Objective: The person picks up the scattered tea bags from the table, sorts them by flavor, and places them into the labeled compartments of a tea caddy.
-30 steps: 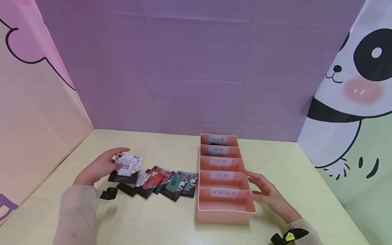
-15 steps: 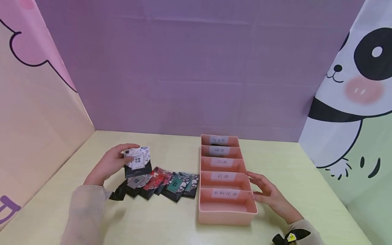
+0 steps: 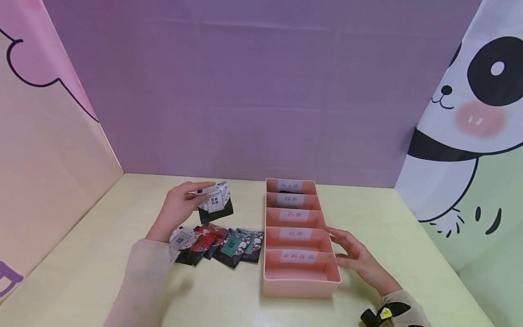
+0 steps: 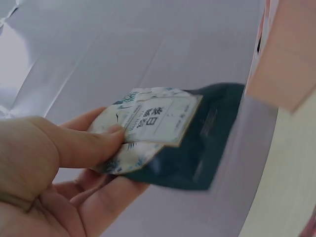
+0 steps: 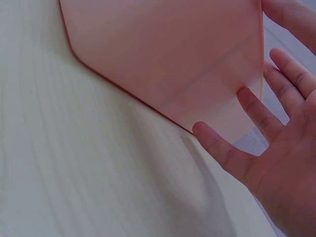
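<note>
My left hand [image 3: 177,206] pinches a tea sachet [image 3: 216,211] between thumb and fingers, above the table and left of the box. In the left wrist view the sachet [image 4: 197,158] shows a white floral top with a printed label and a dark lower part. A pink divided box [image 3: 302,289] stands right of centre, a handwritten label in each compartment. My right hand [image 3: 359,260] rests its fingertips against the box's right side. The right wrist view shows the fingers [image 5: 261,116] spread and fairly straight along the box wall [image 5: 163,54].
Overlapping tea sachets lie in a row left of the box: a white one [image 3: 182,238], red ones [image 3: 205,240] and green-labelled ones [image 3: 232,246]. Something dark [image 3: 288,192] sits in the rearmost compartment. A purple backdrop [image 3: 261,100] rises behind the table [image 3: 229,295].
My left hand has carried the sachet rightward and up, away from the left end of the row. The right hand and the box have stayed put.
</note>
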A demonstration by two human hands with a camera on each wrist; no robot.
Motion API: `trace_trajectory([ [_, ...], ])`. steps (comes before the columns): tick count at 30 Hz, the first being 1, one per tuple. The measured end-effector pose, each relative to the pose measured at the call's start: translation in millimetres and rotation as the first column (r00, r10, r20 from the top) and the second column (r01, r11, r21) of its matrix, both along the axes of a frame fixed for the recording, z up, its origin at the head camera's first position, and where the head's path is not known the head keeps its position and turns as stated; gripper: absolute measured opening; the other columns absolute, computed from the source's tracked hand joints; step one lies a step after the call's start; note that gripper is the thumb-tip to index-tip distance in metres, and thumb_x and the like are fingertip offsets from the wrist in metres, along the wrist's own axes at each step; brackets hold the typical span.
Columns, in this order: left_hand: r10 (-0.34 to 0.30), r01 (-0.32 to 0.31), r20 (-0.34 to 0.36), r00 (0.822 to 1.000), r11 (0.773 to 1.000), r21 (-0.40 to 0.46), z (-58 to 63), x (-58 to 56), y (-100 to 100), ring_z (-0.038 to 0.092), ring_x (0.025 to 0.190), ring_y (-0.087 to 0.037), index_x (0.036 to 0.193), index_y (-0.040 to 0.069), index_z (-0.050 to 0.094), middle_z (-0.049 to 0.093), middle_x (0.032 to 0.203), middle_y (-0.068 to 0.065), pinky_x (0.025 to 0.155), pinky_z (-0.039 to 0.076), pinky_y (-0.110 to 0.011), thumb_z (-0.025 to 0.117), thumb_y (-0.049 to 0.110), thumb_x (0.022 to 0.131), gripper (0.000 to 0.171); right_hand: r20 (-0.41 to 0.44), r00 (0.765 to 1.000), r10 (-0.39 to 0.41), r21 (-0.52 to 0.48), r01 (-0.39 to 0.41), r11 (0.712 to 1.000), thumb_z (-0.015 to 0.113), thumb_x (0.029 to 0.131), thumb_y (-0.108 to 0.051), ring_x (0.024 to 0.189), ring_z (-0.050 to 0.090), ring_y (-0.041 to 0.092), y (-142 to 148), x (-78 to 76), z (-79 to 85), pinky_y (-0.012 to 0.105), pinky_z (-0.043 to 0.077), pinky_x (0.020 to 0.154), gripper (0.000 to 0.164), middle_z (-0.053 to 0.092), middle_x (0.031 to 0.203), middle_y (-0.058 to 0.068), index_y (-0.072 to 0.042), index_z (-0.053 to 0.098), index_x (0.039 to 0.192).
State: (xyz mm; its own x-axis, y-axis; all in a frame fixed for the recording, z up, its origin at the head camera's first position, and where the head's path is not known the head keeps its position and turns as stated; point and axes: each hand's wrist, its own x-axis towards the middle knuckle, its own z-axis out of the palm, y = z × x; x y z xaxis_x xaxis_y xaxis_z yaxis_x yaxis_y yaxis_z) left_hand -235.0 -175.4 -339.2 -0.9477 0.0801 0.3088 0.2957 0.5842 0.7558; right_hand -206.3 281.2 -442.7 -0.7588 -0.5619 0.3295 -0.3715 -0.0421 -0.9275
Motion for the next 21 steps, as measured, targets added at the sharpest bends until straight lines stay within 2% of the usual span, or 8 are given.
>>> trace_trajectory([
  [2,0.003,-0.002,-0.027,1.0,1.0,0.025,0.6,-3.7,12,0.059,0.085,-0.031,0.124,0.003,0.069,0.063,0.107,-0.019,0.063,0.049,-0.029,0.065,0.0,0.094,0.031,-0.006,1.0,-0.004,0.001,0.004,1.0,0.054,0.095,0.009,0.136,0.041,0.007,1,-0.9,0.5,0.029,0.044,0.1,0.059,0.04,0.155,-0.003,0.003,0.033,0.149],
  [5,-0.004,0.006,-0.029,1.0,0.997,0.073,1.4,-8.1,30,0.052,0.07,-0.024,0.117,0.002,0.073,0.065,0.093,-0.015,0.054,0.043,-0.026,0.068,0.0,0.092,0.025,-0.004,1.0,-0.003,-0.007,0.003,1.0,0.054,0.094,0.01,0.135,0.041,0.006,3,-1.4,0.7,0.028,0.044,0.1,0.059,0.042,0.154,-0.006,0.003,0.033,0.149],
  [9,-0.032,0.028,0.027,0.999,0.991,0.132,2.5,-11.8,49,0.058,0.073,-0.022,0.112,0.004,0.076,0.07,0.096,-0.012,0.059,0.052,-0.028,0.071,0.006,0.092,0.021,0.001,1.0,0.01,-0.015,-0.01,1.0,0.055,0.095,0.009,0.136,0.041,0.007,1,-1.5,0.3,0.029,0.044,0.101,0.059,0.041,0.154,-0.005,0.005,0.032,0.149],
  [12,-0.064,0.056,0.056,0.996,0.988,0.141,4.0,-15.2,62,0.061,0.081,-0.023,0.108,0.006,0.078,0.072,0.101,-0.011,0.064,0.056,-0.032,0.072,0.009,0.091,0.018,0.011,1.0,0.017,-0.017,-0.017,1.0,0.055,0.095,0.008,0.136,0.041,0.007,-1,-0.9,-0.1,0.03,0.044,0.101,0.059,0.039,0.155,-0.002,0.006,0.031,0.149],
  [17,-0.137,0.136,0.004,0.991,0.985,0.104,10.6,-21.6,84,0.065,0.079,-0.021,0.098,0.006,0.08,0.073,0.095,-0.008,0.063,0.057,-0.033,0.075,0.008,0.089,0.011,0.02,1.0,0.01,-0.011,-0.009,1.0,0.055,0.095,0.007,0.136,0.041,0.006,-1,-0.2,-1.3,0.031,0.045,0.1,0.058,0.04,0.155,-0.002,0.005,0.032,0.148],
  [21,-0.202,0.204,-0.036,0.979,0.977,0.065,16.6,-26.0,101,0.066,0.074,-0.018,0.094,0.006,0.08,0.073,0.089,-0.005,0.064,0.057,-0.033,0.076,0.006,0.088,0.008,0.008,1.0,0.006,-0.008,-0.006,1.0,0.055,0.095,0.008,0.136,0.041,0.007,0,-2.1,-2.1,0.03,0.045,0.101,0.058,0.039,0.156,0.001,0.004,0.032,0.149],
])
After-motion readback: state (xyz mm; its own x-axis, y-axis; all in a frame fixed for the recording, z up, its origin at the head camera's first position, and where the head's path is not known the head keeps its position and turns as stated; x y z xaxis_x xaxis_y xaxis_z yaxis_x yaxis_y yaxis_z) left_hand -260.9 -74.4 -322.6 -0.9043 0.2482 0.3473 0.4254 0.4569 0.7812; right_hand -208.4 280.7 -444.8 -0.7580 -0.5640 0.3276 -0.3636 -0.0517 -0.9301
